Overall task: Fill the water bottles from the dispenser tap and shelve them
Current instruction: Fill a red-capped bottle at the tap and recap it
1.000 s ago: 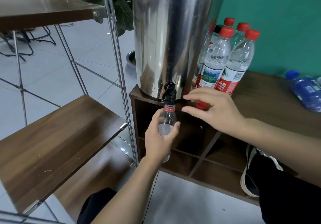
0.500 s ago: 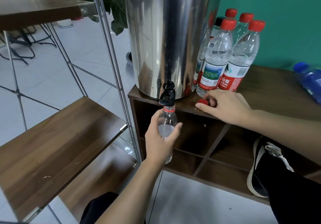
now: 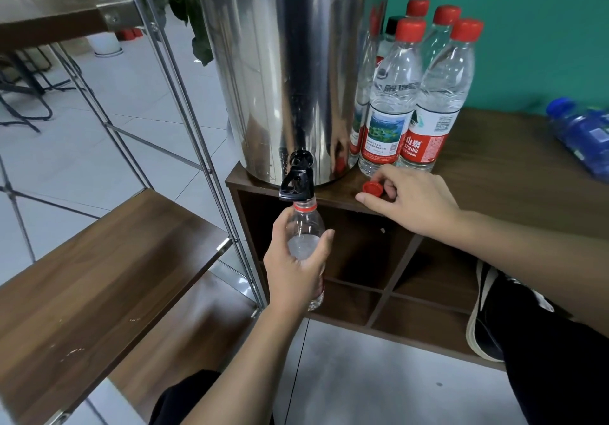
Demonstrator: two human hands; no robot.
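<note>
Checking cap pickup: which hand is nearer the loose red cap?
Right. The right hand touches the loose red cap on the cabinet top; the left hand holds the bottle below the tap.

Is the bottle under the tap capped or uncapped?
Uncapped: the bottle, held by the left hand, has a bare neck under the tap; the right hand touches a loose red cap.

Clear uncapped bottle (image 3: 304,230) upright under the steel dispenser's (image 3: 290,68) black tap (image 3: 296,182), partly filled
</note>
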